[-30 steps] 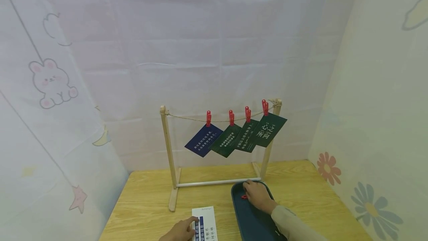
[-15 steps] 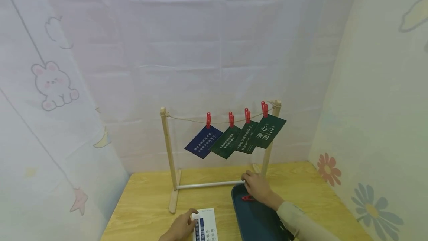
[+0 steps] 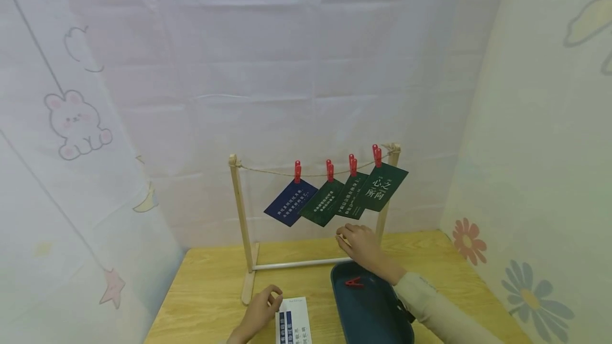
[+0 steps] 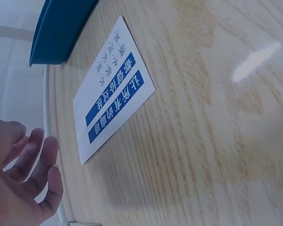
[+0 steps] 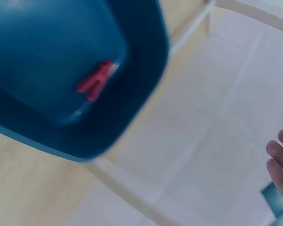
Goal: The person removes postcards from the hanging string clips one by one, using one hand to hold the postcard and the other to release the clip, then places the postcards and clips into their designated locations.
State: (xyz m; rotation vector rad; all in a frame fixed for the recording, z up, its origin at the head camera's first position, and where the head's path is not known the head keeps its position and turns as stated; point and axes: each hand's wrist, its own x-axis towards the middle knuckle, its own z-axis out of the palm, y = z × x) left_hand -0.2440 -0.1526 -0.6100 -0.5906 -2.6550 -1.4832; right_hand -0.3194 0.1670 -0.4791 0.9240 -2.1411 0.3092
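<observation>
In the head view, my right hand (image 3: 364, 248) is raised above the far end of the dark blue tray (image 3: 339, 301), just below the hanging cards. Its fingers bend loosely, with nothing visible between them; the right wrist view shows only fingertips (image 5: 279, 160) at its edge. A red clothespin (image 3: 354, 282) lies inside the tray. My left hand (image 3: 260, 309) hovers with relaxed fingers by a white card (image 3: 298, 315) with blue bands, apart from it in the left wrist view. Red clothespins (image 3: 330, 171) hold a blue card (image 3: 290, 203) and green cards (image 3: 323, 203) on a string.
The string (image 3: 268, 170) runs between two wooden posts (image 3: 240, 208) of a rack, joined low down by a white rod (image 3: 301, 263). This rack stands on a wood-grain table (image 3: 201, 291). Printed white cloth (image 3: 258, 68) hangs behind and at both sides.
My right hand has risen out of the tray toward the hanging cards, leaving the red clothespin in plain sight. My left hand has lifted off the white card and drawn slightly left.
</observation>
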